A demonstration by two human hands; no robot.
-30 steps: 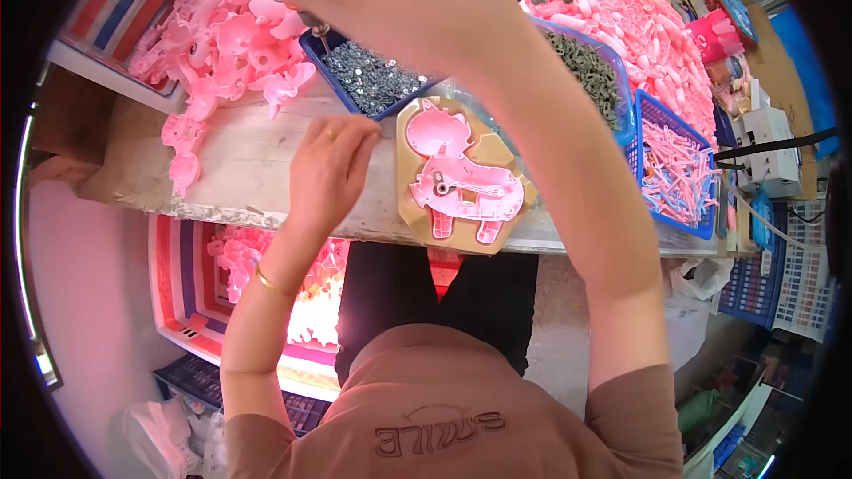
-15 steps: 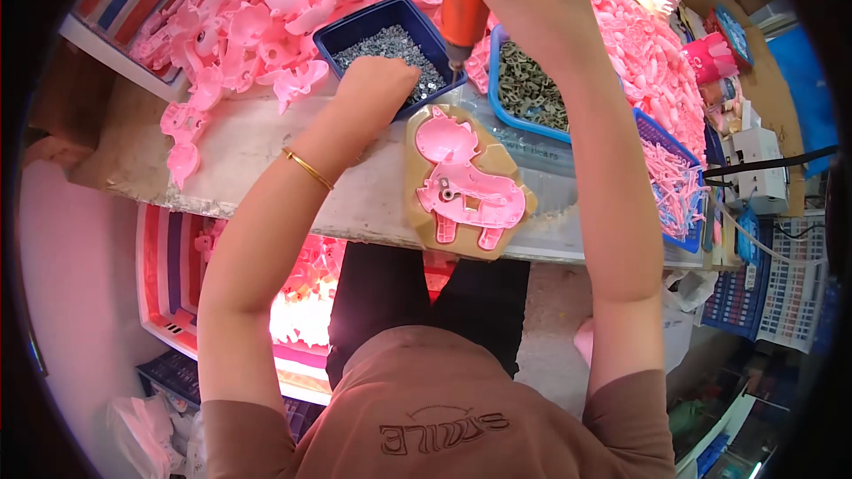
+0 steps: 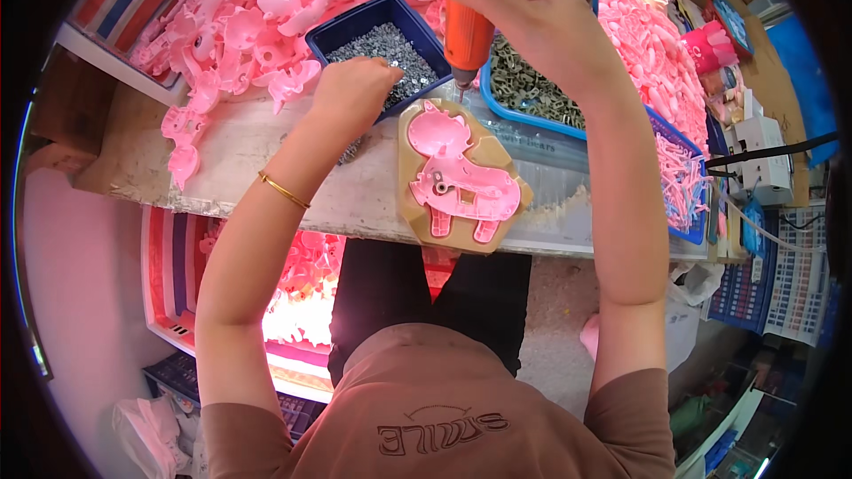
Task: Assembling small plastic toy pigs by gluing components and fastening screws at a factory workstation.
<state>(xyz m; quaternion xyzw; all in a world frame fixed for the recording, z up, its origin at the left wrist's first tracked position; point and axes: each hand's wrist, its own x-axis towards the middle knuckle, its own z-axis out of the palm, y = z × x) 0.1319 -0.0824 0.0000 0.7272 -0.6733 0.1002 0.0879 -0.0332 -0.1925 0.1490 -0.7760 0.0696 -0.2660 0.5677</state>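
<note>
My right hand (image 3: 524, 13) is wrapped round an orange electric screwdriver (image 3: 468, 31), which hangs upright with its tip above the far edge of a tan holder. In that holder (image 3: 413, 191) lies a pink plastic animal-shaped toy shell (image 3: 475, 191), hollow side up, with a small round metal piece set in its body. My left hand (image 3: 355, 93) is at the near left rim of a dark blue bin (image 3: 330, 25) of small metal screws (image 3: 395, 49). Its fingers are pinched together; anything between them is too small to make out.
A light blue basket (image 3: 532, 127) holds dull metal parts. Pink shells (image 3: 257, 35) pile up at the back left, with small pink pieces (image 3: 643, 53) at the back right. A blue basket (image 3: 690, 232) of thin pink sticks stands on the right. The worktable's front edge (image 3: 355, 235) runs before me.
The screwdriver has come down and slightly nearer in my right hand, over the holder's far edge. My left hand has shifted a little left at the screw bin, fingers still closed.
</note>
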